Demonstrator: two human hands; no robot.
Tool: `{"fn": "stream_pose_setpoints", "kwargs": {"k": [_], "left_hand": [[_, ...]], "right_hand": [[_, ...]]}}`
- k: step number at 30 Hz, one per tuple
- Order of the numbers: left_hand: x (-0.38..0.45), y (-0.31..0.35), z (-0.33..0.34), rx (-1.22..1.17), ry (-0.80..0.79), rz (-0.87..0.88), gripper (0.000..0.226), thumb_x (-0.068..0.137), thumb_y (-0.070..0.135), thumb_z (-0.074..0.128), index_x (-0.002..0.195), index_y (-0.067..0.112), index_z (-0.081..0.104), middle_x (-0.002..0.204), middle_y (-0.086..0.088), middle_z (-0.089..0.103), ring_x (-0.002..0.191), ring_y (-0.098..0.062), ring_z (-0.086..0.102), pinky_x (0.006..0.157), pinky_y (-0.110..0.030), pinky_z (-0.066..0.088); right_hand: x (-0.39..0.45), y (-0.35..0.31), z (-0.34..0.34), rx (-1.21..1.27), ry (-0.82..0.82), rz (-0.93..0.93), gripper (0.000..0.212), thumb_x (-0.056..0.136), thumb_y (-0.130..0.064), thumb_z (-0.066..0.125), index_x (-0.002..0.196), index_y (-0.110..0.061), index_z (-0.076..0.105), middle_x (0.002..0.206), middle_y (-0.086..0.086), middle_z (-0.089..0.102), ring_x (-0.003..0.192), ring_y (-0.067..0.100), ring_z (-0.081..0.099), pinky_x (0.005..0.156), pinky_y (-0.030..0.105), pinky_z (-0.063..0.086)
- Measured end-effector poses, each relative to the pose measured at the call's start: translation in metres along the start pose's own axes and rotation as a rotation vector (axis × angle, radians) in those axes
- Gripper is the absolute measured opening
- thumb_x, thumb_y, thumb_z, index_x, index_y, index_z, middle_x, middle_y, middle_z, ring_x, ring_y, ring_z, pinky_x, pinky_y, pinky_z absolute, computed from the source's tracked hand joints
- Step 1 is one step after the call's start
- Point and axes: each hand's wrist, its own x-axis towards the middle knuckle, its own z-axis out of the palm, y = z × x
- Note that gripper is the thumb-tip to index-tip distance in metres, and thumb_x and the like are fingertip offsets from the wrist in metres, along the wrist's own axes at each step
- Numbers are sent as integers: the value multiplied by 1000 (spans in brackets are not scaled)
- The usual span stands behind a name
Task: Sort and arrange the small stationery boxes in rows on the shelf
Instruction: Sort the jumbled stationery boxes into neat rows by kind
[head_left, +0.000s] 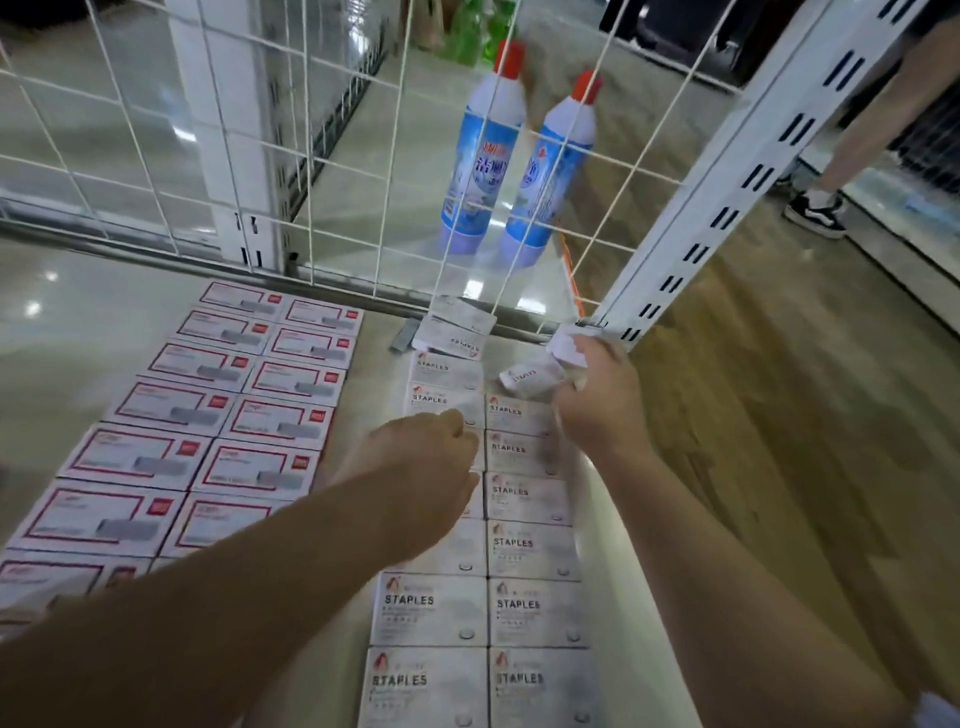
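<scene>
Left hand (426, 467) curled over the staples boxes (530, 545) — right hand (597, 395) grips crumpled white boxes (569, 349).

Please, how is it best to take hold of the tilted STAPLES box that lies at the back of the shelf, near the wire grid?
Probably pinch the tilted STAPLES box across its two short ends, coming from above. It lies askew against the wire grid, its printed face up, so the ends look free. The loose staple strip lies close on its left, so avoid sliding in from that side.
</scene>
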Motion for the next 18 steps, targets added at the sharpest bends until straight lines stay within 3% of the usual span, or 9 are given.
{"fn": "stream_pose_setpoints", "kwargs": {"k": [6,9,12,18], "left_hand": [[10,6,-4,38,-18,-32,37,98,38,32,128,20,48,119,4,45,108,-14,47,85,-29,44],[6,6,-4,33,-28,-34,40,98,39,34,132,19,44,123,3,44,110,-14,46,89,-30,45],[4,6,-2,13,-26,-35,41,98,38,35,133,19,42,126,4,43,112,-14,45,90,-31,43],[4,6,-2,-1,-25,-48,41,98,38,35,134,20,41,128,4,40,115,-14,44,91,-31,42]], "right_hand": [[16,11,6,-46,-99,69,57,90,-13,49,144,-12,30,153,7,23,136,26,28,112,39,26],[19,12,3,-65,-127,72,50,89,-12,48,139,-13,37,147,9,31,130,30,35,107,43,33],[20,11,-2,-59,-64,94,46,89,-7,49,134,-8,42,141,11,36,125,29,38,105,39,34],[23,10,-4,-148,-104,114,55,89,-9,49,142,-10,32,143,13,21,131,30,27,110,39,29]]}}
